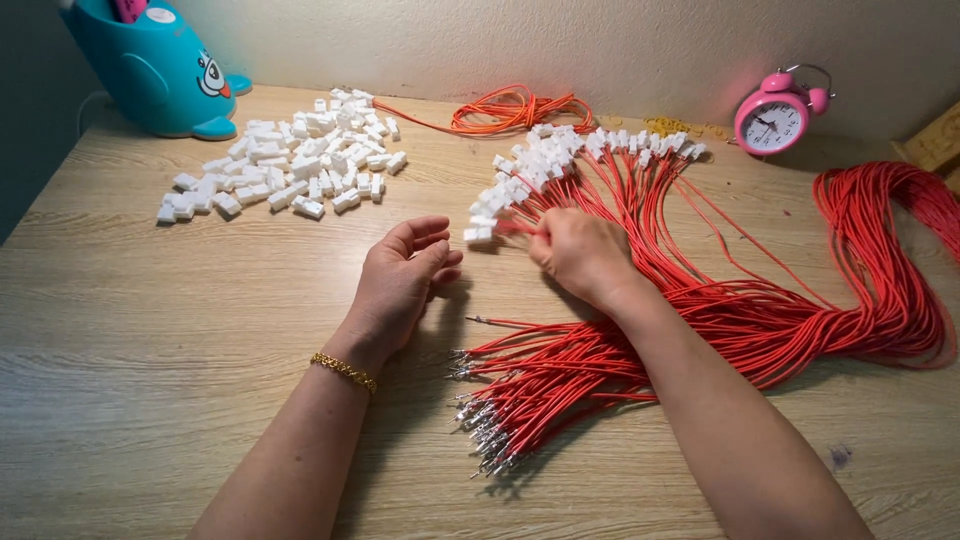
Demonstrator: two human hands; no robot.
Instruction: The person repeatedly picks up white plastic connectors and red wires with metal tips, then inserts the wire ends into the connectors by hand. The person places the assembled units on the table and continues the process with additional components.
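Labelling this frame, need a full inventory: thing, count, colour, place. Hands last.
loose white plastic connector housings: a pile, too many to count, white, back left of the table
red wires with white connectors fitted: many, red and white, fanned at back centre
red wires with bare metal terminals: a bundle, red with silver tips, front centre
coiled red wire bundle: one, red, right edge
small orange wire coil: one, orange, back centre
pink alarm clock: one, pink, back right
teal penguin-shaped holder: one, teal, back left corner
wooden table: one, light wood grain
gold bracelet: one, gold, left wrist
left hand: open, empty, resting on the table
right hand: closed on a red wire with a connector
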